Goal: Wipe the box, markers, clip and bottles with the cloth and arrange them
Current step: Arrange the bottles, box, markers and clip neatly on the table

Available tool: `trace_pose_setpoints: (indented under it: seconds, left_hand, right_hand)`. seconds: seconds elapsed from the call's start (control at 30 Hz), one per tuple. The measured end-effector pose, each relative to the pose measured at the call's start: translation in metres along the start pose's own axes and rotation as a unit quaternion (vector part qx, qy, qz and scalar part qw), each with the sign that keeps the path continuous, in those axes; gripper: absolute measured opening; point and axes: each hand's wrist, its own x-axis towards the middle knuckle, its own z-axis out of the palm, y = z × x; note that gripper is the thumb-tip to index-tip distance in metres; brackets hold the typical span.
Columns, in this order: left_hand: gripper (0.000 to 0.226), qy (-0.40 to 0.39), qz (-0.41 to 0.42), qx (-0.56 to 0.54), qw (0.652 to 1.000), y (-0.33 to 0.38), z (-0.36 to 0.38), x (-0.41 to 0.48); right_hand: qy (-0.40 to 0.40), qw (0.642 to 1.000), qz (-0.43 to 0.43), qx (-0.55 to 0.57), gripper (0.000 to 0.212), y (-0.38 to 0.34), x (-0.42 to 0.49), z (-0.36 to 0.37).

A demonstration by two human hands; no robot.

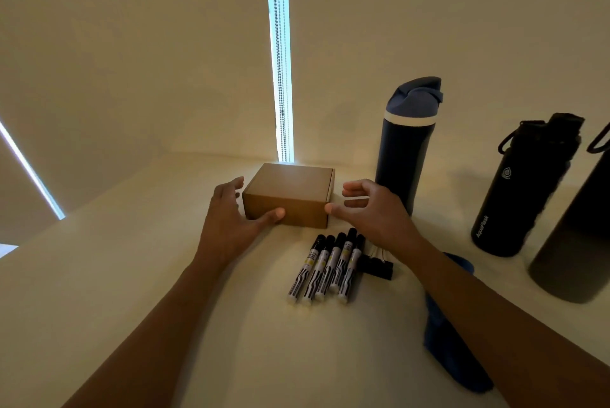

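Observation:
A closed brown cardboard box (290, 195) lies on the white table near the window. My left hand (231, 219) is at its left side, thumb against the front face, fingers spread and just off the left wall. My right hand (366, 206) hovers at its right end, fingers loosely curved, thumb tip near the front right corner, holding nothing. Several black-and-white markers (330, 267) lie side by side in front of the box. A black binder clip (376, 267) sits right of them. A blue cloth (452, 341) lies partly under my right forearm.
Three bottles stand to the right: a tall navy one with a blue lid (404, 157), a black one with a loop cap (525, 190), and a dark one (574, 242) cut off by the frame edge. Drawn blinds and a bead chain (280, 77) back the table.

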Motion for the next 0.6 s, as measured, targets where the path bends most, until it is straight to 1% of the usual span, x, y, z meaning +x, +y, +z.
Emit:
trace_pose_setpoints:
  seconds: [0.1,0.2,0.33,0.47,0.6]
  left_hand:
    - [0.107,0.029,0.032,0.024,0.999,0.008,0.002,-0.005]
    - [0.099,0.048,0.040,0.038,0.997,0.018,0.005,-0.011]
    - [0.086,0.073,0.059,0.023,0.995,0.034,0.008,-0.020]
    - [0.076,0.050,0.088,-0.003,0.995,0.060,0.021,-0.035]
    - [0.068,0.003,0.102,-0.035,0.994,0.086,0.042,-0.047]
  right_hand:
    - [0.009,1.000,-0.004,-0.005,0.055,0.001,-0.012,-0.022]
    - [0.036,0.999,-0.005,-0.019,0.045,0.005,-0.024,-0.046]
    - [0.083,0.996,0.012,0.003,0.030,0.017,-0.037,-0.074]
    - [0.109,0.993,0.032,0.032,0.031,0.028,-0.048,-0.092]
    - [0.132,0.989,0.045,0.053,0.028,0.039,-0.054,-0.098]
